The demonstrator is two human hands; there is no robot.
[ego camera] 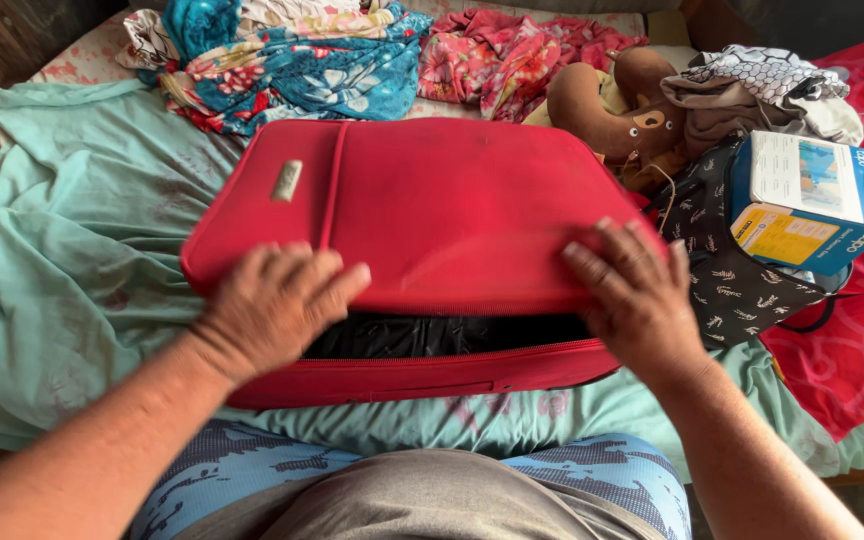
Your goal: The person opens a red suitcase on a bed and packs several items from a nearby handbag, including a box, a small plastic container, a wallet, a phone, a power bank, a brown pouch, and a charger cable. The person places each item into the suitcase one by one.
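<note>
A red soft suitcase (432, 200) lies flat on a bed in front of me. Its lid is slightly lifted along the near edge, and black lining (442, 335) shows in the gap. My left hand (277, 300) grips the lid's near left edge, fingers on top. At the near right edge my right hand (632, 295) holds the lid the same way. A small pale tag (287, 180) sits on the lid's upper left.
A teal sheet (62, 250) covers the bed. Piled floral clothes (292, 60) and pink fabric (512, 50) lie behind the suitcase. To the right are a brown plush toy (612, 105), a dark patterned bag (732, 270), a blue and white box (807, 200) and a red cloth (862, 330).
</note>
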